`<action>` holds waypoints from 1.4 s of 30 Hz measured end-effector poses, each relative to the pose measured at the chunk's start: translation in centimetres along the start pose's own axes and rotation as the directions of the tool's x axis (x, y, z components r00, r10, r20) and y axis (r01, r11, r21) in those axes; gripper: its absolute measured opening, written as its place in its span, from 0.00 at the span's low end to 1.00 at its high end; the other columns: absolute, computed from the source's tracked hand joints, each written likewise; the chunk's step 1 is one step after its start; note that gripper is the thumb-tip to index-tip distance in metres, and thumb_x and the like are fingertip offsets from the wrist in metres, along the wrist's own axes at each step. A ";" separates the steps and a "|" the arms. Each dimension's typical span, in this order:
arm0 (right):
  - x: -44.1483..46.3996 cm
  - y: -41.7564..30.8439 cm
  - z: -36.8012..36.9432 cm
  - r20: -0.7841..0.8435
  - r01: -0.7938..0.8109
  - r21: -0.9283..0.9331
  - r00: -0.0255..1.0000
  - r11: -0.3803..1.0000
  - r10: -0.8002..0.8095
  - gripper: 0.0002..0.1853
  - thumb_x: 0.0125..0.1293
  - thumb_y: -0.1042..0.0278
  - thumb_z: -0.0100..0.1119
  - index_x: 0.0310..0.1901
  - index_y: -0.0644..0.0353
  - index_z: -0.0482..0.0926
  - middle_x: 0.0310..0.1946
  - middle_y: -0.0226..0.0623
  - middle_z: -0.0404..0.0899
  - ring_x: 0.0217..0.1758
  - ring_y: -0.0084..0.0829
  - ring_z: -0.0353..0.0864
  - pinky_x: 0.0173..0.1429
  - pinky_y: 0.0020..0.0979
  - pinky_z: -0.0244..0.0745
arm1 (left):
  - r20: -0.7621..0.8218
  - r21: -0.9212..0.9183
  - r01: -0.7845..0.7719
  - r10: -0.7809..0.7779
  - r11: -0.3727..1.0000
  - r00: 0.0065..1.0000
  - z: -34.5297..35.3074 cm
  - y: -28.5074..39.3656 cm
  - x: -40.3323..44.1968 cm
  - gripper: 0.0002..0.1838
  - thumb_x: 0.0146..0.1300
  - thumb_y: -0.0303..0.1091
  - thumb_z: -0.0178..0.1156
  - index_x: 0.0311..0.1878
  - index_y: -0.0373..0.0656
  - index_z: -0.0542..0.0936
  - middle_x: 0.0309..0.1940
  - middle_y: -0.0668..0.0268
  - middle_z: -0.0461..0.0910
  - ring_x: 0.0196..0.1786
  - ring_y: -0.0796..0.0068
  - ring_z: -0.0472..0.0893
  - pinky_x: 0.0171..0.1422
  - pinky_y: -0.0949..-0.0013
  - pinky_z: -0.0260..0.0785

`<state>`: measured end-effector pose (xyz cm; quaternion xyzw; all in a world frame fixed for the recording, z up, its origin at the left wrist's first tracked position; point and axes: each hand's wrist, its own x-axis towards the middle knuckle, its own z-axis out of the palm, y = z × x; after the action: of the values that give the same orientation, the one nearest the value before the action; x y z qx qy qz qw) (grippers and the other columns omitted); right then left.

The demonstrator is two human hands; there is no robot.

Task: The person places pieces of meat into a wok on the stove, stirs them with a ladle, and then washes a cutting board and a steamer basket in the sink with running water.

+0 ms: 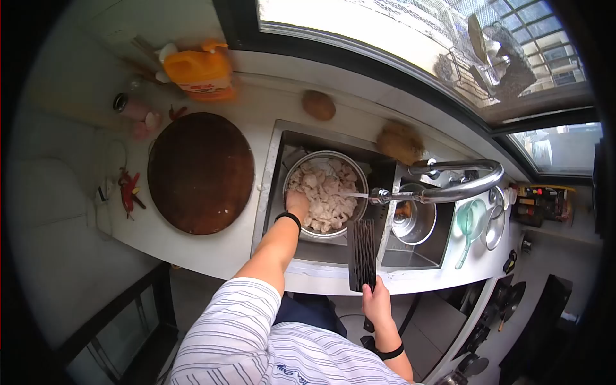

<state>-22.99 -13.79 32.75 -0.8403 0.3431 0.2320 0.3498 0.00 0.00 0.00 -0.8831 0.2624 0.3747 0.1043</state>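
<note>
A round metal bowl [325, 153] full of pale, wet pieces of food [330, 196] sits in the left basin of the sink [273, 160]. My left hand [297, 204] is in the bowl's left side, its fingers hidden among the pieces. Water runs from the faucet [380, 196] onto the food. My right hand [376, 300] is wrapped round the handle of a dark cleaver [362, 256], whose broad blade points up over the sink's front edge, just below and right of the bowl.
A round wooden board [201, 173] lies left of the sink, with red chilies [129, 192] beyond it. Behind stands an orange jug [200, 72]. A metal pot [414, 224] occupies the right basin; a green strainer [470, 221] is farther right. Brown round items [319, 105] rest behind.
</note>
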 end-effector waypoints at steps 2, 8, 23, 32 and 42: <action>-3.2 -1.5 -0.6 -0.033 -0.085 0.088 0.996 0.992 0.088 0.09 0.59 0.70 0.53 0.40 0.64 0.70 0.28 0.57 0.76 0.36 0.59 0.74 0.38 0.48 0.69 | -0.058 -0.134 -0.036 0.028 0.990 0.998 -2.8 -2.2 -1.4 0.20 0.50 0.42 0.61 0.46 0.43 0.79 0.47 0.60 0.78 0.53 0.62 0.76 0.61 0.56 0.61; 0.6 -0.5 0.2 -0.014 0.043 0.134 0.999 0.990 -0.041 0.09 0.59 0.70 0.52 0.40 0.64 0.70 0.28 0.57 0.76 0.36 0.59 0.74 0.37 0.49 0.68 | -0.371 -0.593 -0.235 -0.002 0.770 0.929 -10.2 -5.8 -9.2 0.12 0.49 0.35 0.63 0.37 0.40 0.79 0.35 0.56 0.80 0.38 0.59 0.80 0.41 0.62 0.73; 7.4 -26.6 12.7 0.235 0.762 -0.325 0.639 0.561 -0.733 0.10 0.61 0.68 0.47 0.42 0.62 0.65 0.22 0.52 0.76 0.27 0.54 0.77 0.31 0.51 0.71 | -0.090 -0.994 0.008 -0.830 0.114 0.550 -7.3 -23.2 -22.9 0.21 0.41 0.32 0.69 0.39 0.42 0.71 0.34 0.54 0.80 0.41 0.54 0.79 0.45 0.60 0.71; 7.9 -27.9 16.5 0.328 0.734 -0.422 0.671 0.533 -0.665 0.08 0.63 0.69 0.45 0.38 0.65 0.64 0.21 0.53 0.76 0.28 0.54 0.78 0.32 0.50 0.72 | -0.082 -0.995 -0.090 -0.925 0.053 0.371 -8.4 -21.3 -24.1 0.17 0.46 0.31 0.64 0.38 0.40 0.69 0.32 0.49 0.78 0.39 0.46 0.78 0.43 0.54 0.69; 11.1 -32.7 21.7 0.227 0.755 -0.326 0.647 0.569 -0.728 0.07 0.59 0.74 0.43 0.37 0.67 0.67 0.25 0.54 0.79 0.31 0.53 0.80 0.36 0.47 0.76 | -0.215 -0.976 -0.103 -0.898 0.190 0.384 -7.1 -20.9 -22.6 0.12 0.50 0.26 0.57 0.38 0.41 0.67 0.30 0.52 0.78 0.35 0.46 0.77 0.39 0.53 0.68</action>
<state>5.14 14.85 25.71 -0.9497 -0.1067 0.1557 0.2500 2.44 23.60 20.87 -0.8619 -0.2770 -0.0562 -0.4210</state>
